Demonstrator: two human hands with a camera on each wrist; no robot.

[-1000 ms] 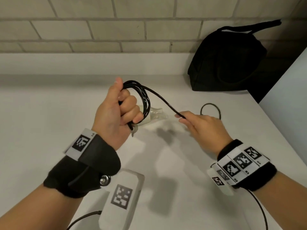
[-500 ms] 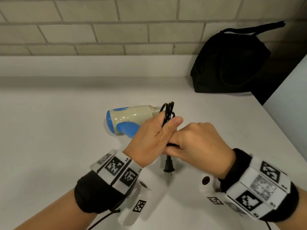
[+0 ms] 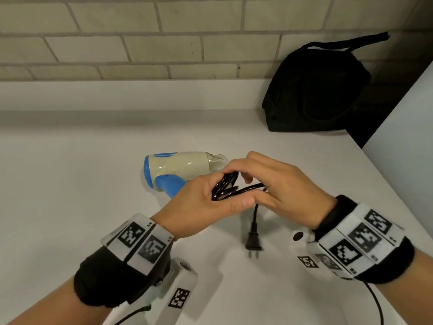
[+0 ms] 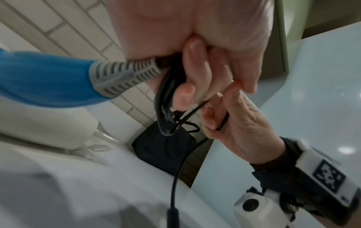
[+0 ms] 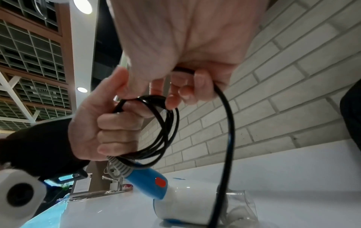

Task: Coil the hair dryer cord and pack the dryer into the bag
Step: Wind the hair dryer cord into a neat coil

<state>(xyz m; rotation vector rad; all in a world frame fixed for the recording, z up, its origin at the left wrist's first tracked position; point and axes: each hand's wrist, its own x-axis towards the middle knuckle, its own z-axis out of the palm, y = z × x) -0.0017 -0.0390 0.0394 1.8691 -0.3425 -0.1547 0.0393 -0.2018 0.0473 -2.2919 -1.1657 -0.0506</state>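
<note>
The cream and blue hair dryer (image 3: 180, 170) lies on the white counter (image 3: 70, 195), its handle pointing at my hands. My left hand (image 3: 225, 195) grips the coiled black cord (image 3: 225, 186) in a fist just past the grey strain relief (image 4: 125, 75). My right hand (image 3: 253, 181) pinches the cord's loose tail right beside the coil (image 5: 166, 123), touching the left hand. The plug (image 3: 254, 240) dangles below both hands, just above the counter. The black bag (image 3: 316, 90) stands at the back right against the brick wall; whether it is open is not visible.
A pale panel (image 3: 403, 137) rises along the counter's right edge, next to the bag. The brick wall (image 3: 140, 43) closes off the back. Bare counter stretches to the left of the dryer and in front of my wrists.
My left hand came down from chest height with the coil and turned over. The right hand slid along the cord to meet it, and the plug end now hangs beneath them.
</note>
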